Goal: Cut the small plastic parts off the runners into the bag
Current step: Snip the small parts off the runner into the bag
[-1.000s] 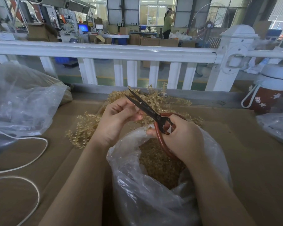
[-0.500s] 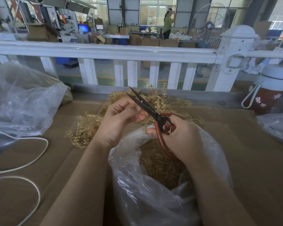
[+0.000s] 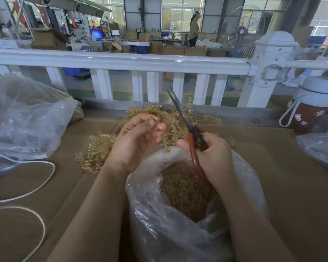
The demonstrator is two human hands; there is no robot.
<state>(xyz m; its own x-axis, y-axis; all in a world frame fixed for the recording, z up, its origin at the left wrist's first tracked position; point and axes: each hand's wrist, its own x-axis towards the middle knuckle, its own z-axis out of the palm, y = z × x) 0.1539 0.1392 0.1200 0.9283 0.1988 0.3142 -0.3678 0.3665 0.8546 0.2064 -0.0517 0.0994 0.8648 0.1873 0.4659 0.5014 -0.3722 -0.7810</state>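
Left hand (image 3: 134,140) pinches a tan runner (image 3: 166,138) over the mouth of the clear plastic bag (image 3: 178,224); I see the right hand (image 3: 212,157) closed around the red handles of the scissors (image 3: 186,120), blades together and pointing up and away. Inside the bag lies a deep heap of cut parts (image 3: 186,190). Behind the hands, more runners (image 3: 102,148) pile on the cardboard surface (image 3: 292,176), which has bare room to the right. A white railing (image 3: 121,61) bounds the far edge.
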